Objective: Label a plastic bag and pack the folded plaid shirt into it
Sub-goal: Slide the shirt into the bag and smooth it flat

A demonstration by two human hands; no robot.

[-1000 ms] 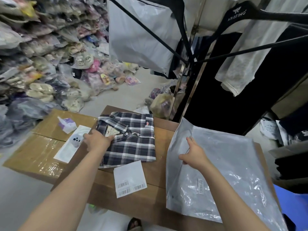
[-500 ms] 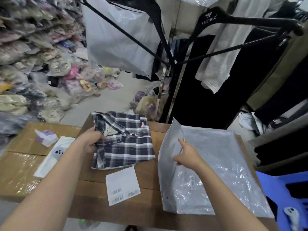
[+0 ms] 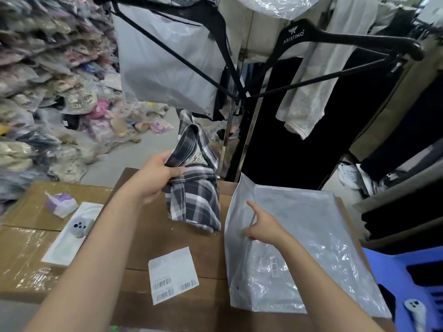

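My left hand [image 3: 157,174] grips the folded dark plaid shirt [image 3: 195,200] at its collar end and holds it lifted and tilted, its lower edge still near the brown cardboard surface [image 3: 148,236]. To its right lies the grey plastic bag [image 3: 299,248] with a small barcode sticker on it. My right hand [image 3: 263,227] pinches the bag's left edge and holds the opening up. A white label sheet [image 3: 173,274] with barcodes lies flat in front of the shirt.
A white tray [image 3: 72,233] with a small grey object and a crumpled purple-white wrapper [image 3: 61,204] sit on the left carton. Piles of bagged goods fill the left. Black hangers [image 3: 335,41] and hanging clothes crowd the space behind. A blue stool [image 3: 407,279] stands at the right.
My left hand has lifted the plaid shirt off the cardboard and swung it up and toward the bag. My right hand keeps holding the bag's edge open.
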